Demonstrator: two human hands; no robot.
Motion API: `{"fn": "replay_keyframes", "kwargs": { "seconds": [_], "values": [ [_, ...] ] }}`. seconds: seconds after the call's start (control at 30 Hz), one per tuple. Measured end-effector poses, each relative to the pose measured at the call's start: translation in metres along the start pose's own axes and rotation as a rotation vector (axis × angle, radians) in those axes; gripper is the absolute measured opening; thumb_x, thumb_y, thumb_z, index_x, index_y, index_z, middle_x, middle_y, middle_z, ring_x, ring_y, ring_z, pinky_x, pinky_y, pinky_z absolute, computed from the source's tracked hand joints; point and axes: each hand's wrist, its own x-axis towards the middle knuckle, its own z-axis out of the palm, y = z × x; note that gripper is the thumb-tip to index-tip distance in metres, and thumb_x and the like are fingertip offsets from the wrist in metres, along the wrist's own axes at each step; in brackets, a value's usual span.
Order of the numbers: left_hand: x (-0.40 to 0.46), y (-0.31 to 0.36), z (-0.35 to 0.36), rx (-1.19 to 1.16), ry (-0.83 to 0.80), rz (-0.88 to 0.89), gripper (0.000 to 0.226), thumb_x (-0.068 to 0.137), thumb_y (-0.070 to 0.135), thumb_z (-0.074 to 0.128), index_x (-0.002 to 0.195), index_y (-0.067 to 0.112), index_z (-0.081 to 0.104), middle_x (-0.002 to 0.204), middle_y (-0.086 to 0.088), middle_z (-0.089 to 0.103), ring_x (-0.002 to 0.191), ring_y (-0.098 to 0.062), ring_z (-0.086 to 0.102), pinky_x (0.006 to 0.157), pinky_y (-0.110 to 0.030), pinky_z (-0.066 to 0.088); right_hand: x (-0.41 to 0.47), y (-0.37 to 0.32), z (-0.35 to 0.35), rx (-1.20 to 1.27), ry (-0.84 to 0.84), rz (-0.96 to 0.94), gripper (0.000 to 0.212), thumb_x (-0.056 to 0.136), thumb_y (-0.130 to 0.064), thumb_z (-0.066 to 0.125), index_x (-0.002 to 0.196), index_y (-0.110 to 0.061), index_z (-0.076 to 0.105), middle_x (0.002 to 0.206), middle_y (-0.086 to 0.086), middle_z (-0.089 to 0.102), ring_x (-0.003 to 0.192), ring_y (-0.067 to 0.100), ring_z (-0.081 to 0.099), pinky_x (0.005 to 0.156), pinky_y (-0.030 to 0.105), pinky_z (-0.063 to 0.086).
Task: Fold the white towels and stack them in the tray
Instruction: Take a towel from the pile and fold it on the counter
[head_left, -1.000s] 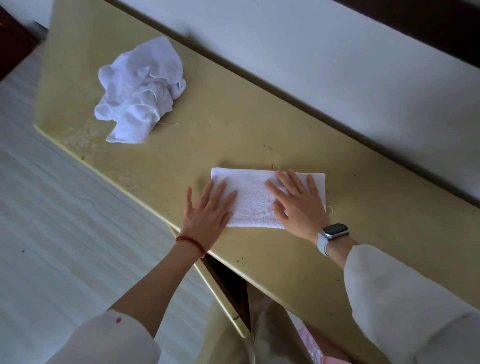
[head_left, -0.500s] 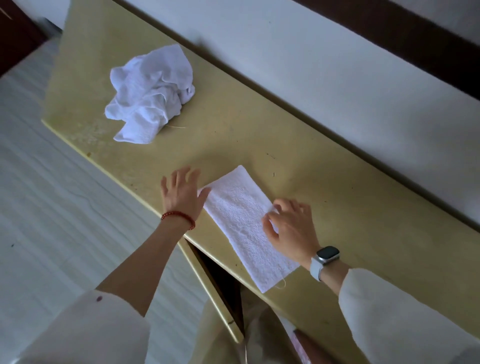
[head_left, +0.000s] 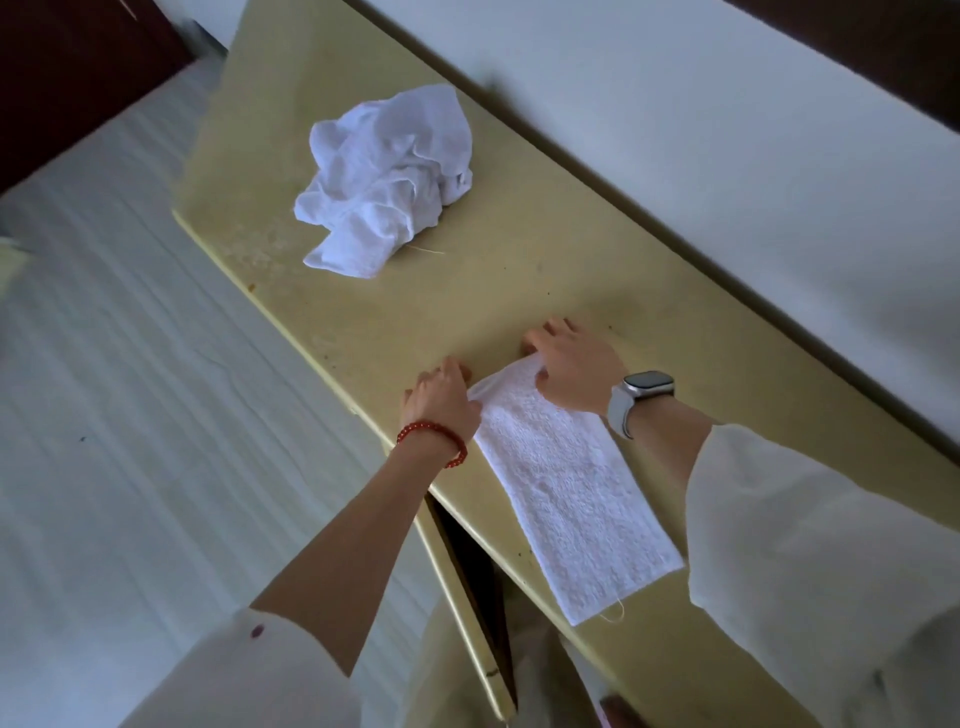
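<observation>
A white towel (head_left: 566, 483), folded into a long strip, lies on the yellow table (head_left: 519, 270) with its length running away from me. My left hand (head_left: 441, 400) pinches its far left corner. At the far right corner my right hand (head_left: 571, 371) grips the towel's end, and that edge is lifted slightly off the table. A crumpled pile of white towels (head_left: 387, 179) sits further back on the left of the table. No tray is in view.
The table's near edge (head_left: 322, 364) runs diagonally, with pale floor (head_left: 130, 415) to its left. A white wall (head_left: 727, 156) borders the table's far side. An open dark gap (head_left: 478, 566) shows below the tabletop near me.
The towel strip has been turned from lying crosswise to pointing away from me. Both hands left its flat surface and moved to its far end, where they now hold the corners.
</observation>
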Motion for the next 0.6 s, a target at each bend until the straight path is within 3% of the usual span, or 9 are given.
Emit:
{"fn": "replay_keyframes", "kwargs": {
  "seconds": [0.17,0.27,0.37,0.43,0.53,0.6],
  "values": [
    [0.005,-0.003,-0.001,-0.198,-0.04,0.059,0.026,0.081,0.004,0.055,0.105,0.011,0.064,0.101,-0.005,0.065,0.099,-0.022,0.056,0.091,-0.031,0.045,0.005,0.001,-0.015,-0.135,-0.15,0.005,0.012,0.08,-0.008,0.045,0.09,-0.011,0.04,0.107,0.007,0.041,0.09,0.019,0.034,0.073,0.033,0.04],
    [-0.001,-0.002,-0.007,-0.348,-0.026,0.117,0.02,0.08,-0.003,0.054,0.093,0.005,0.067,0.077,0.0,0.059,0.07,-0.012,0.051,0.057,-0.006,0.039,0.003,0.006,-0.021,-0.031,-0.19,-0.017,0.021,0.084,-0.017,0.05,0.104,-0.011,0.046,0.11,0.003,0.047,0.089,0.017,0.043,0.074,0.03,0.038],
    [-0.004,0.001,-0.013,-0.418,0.018,0.174,0.016,0.078,-0.007,0.056,0.084,0.003,0.067,0.062,0.012,0.05,0.059,-0.003,0.044,0.052,-0.003,0.035,0.0,0.01,-0.029,0.167,-0.219,0.004,0.032,0.088,-0.024,0.049,0.118,-0.015,0.049,0.121,-0.001,0.052,0.103,0.019,0.052,0.089,0.035,0.044],
    [-0.004,0.003,-0.016,-0.449,0.03,0.185,0.016,0.077,-0.007,0.056,0.083,0.004,0.066,0.06,0.011,0.047,0.057,-0.001,0.041,0.051,-0.004,0.035,-0.001,0.015,-0.032,0.295,-0.187,0.021,0.024,0.089,-0.021,0.048,0.112,-0.014,0.053,0.112,0.0,0.057,0.099,0.021,0.056,0.088,0.036,0.046],
    [-0.004,0.003,-0.018,-0.489,0.03,0.168,0.021,0.078,-0.008,0.055,0.084,0.012,0.056,0.063,0.007,0.044,0.058,-0.004,0.039,0.051,-0.004,0.035,-0.005,0.02,-0.032,0.345,-0.118,-0.01,0.006,0.089,-0.015,0.047,0.093,-0.019,0.049,0.085,-0.004,0.056,0.073,0.019,0.053,0.074,0.038,0.044],
    [-0.002,0.002,-0.016,-0.51,0.031,0.16,0.022,0.079,-0.008,0.053,0.085,0.013,0.05,0.064,0.005,0.044,0.059,-0.006,0.04,0.051,-0.006,0.035,-0.007,0.022,-0.03,0.32,-0.098,-0.019,0.01,0.089,-0.015,0.046,0.085,-0.023,0.045,0.078,-0.007,0.053,0.069,0.013,0.049,0.072,0.036,0.042]
  ]
}}
